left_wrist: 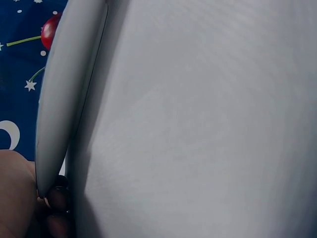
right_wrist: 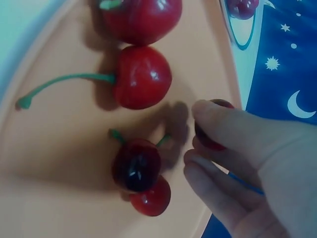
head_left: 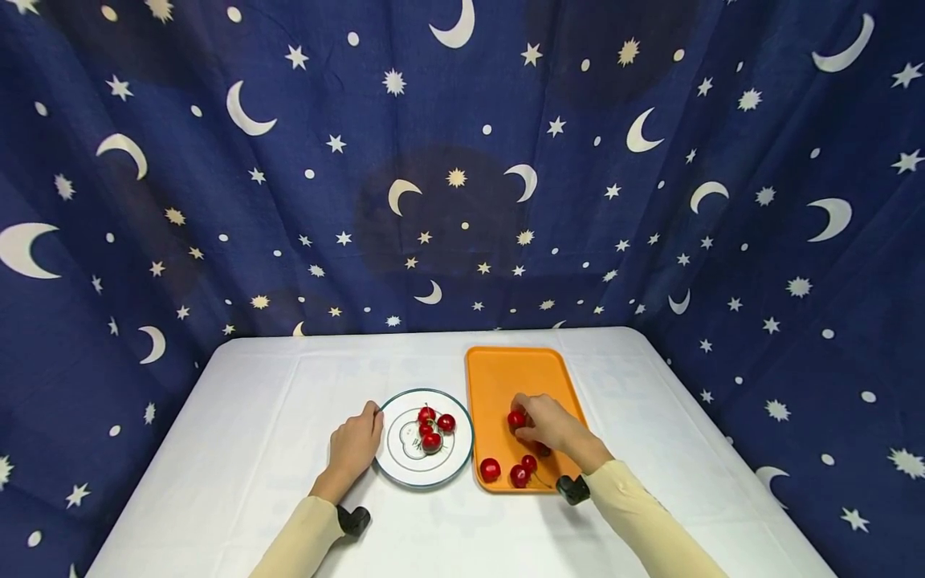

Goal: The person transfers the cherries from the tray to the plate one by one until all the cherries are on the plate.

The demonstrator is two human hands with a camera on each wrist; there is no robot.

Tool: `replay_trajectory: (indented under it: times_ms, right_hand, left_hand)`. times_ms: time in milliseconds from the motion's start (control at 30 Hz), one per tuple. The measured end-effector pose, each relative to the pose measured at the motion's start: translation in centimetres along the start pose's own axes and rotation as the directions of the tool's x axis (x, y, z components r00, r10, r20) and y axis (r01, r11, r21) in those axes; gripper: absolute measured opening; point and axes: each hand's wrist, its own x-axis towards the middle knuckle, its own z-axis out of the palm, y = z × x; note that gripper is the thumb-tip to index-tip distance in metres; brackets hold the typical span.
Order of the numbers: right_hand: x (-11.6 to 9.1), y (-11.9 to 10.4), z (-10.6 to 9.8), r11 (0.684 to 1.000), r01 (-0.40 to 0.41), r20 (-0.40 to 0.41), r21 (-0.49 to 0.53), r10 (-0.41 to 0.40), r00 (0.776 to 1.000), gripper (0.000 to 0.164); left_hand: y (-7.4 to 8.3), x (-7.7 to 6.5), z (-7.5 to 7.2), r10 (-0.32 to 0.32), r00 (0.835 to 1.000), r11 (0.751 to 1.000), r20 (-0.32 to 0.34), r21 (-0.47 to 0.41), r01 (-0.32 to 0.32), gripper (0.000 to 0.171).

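My left hand [head_left: 354,441] grips the left rim of a white plate [head_left: 451,466] with a dark edge; in the left wrist view the thumb lies over the rim and fingers are beneath. Several red cherries [head_left: 431,442] sit together on the plate. Above the orange tray [head_left: 513,373], my right hand [head_left: 555,423] pinches a cherry [head_left: 516,419] between thumb and fingers. More cherries [head_left: 519,476] lie at the tray's near end, some with green stems. A dark cherry [right_wrist: 136,165] and a smaller red one [right_wrist: 151,196] lie near the right fingertips, partly hidden in the head view.
Plate and tray stand side by side on a white-covered table [head_left: 289,417], the tray on the right. A dark blue curtain [head_left: 462,201] with moons and stars hangs behind and at both sides. Black wrist cameras [head_left: 354,520] are worn on both wrists.
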Motion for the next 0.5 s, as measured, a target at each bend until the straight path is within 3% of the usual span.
replay_trajectory:
  times_ms: [233, 500]
  right_hand:
    - [0.4, -0.9, 0.1, 0.996, 0.077, -0.108, -0.038, -0.081, 0.991, 0.028]
    - [0.8, -3.2, 0.4, 0.98, 0.179, -0.171, -0.09, -0.192, 0.966, 0.032]
  left_hand:
    - [0.0, 0.0, -0.1, -0.006, 1.0, 1.0, 0.005, 0.001, 0.006, 0.022]
    - [0.0, -0.1, 0.0, -0.008, 1.0, 1.0, -0.002, -0.007, 0.008, 0.022]
